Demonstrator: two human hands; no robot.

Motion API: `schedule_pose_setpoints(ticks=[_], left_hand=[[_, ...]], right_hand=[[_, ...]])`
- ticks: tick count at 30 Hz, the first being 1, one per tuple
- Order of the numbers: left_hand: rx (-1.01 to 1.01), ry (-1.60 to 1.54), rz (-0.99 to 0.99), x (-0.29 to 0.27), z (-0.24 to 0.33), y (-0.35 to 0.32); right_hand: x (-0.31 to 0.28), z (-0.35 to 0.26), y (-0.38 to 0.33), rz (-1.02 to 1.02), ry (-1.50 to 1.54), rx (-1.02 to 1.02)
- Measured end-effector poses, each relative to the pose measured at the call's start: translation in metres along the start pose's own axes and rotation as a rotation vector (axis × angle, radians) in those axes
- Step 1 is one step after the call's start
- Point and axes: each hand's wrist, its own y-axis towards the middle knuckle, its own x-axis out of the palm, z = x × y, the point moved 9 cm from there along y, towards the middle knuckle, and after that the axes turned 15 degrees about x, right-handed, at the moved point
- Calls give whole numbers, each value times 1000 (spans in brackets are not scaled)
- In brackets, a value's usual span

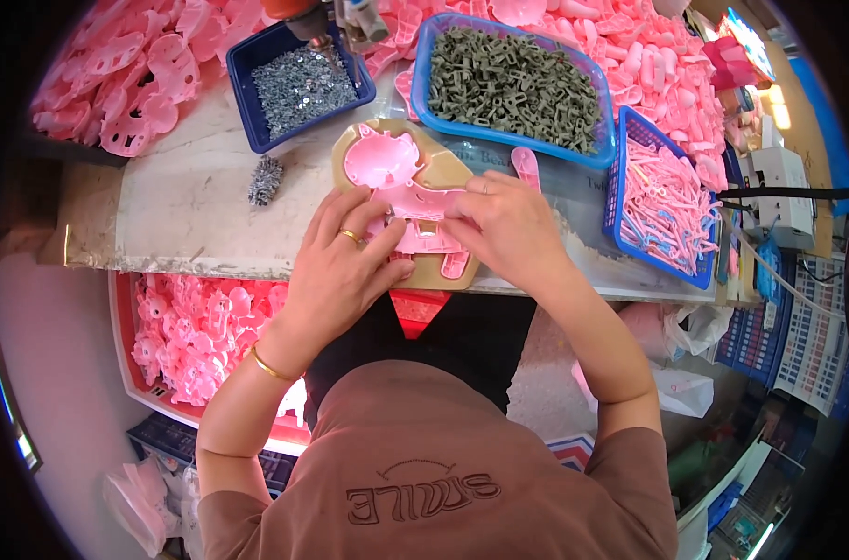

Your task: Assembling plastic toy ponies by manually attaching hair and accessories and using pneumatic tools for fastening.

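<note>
Toy assembly workshop — bins of screws (303, 89), pink plastic parts (662, 210)

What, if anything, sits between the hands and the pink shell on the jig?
Nothing visible. The left hand and right hand both rest directly on the pink shell, which lies in the tan jig. The bins stand behind it.

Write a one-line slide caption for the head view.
Both hands, left hand and right hand, press a pink animal-shaped shell onto a tan jig.

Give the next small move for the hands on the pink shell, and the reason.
Probably press the pink shell flat into the tan jig: both the left hand and right hand already rest on its lower half, fingertips meeting there.
</note>
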Motion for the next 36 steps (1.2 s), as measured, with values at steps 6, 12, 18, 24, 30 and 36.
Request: schedule_pose_setpoints(ticks=[6,12,18,24,30,36], left_hand=[[0,-56,67,-8,-6,4],[-42,-33,255,-43,-44,19],[-75,-98,328,-41,-63,13],[-129,40,364,-45,-85,9],[-262,359,52,-29,-156,33],[-479,298,-249,-9,-182,50]], right_hand=[[-27,-42,31,125,185,-85],[-66,-87,114,514,507,12],[-55,-61,168,294,704,302],[-79,-101,200,645,240,1],[-64,-165,258,280,816,-278],[-46,-185,244,0,617,-212]])
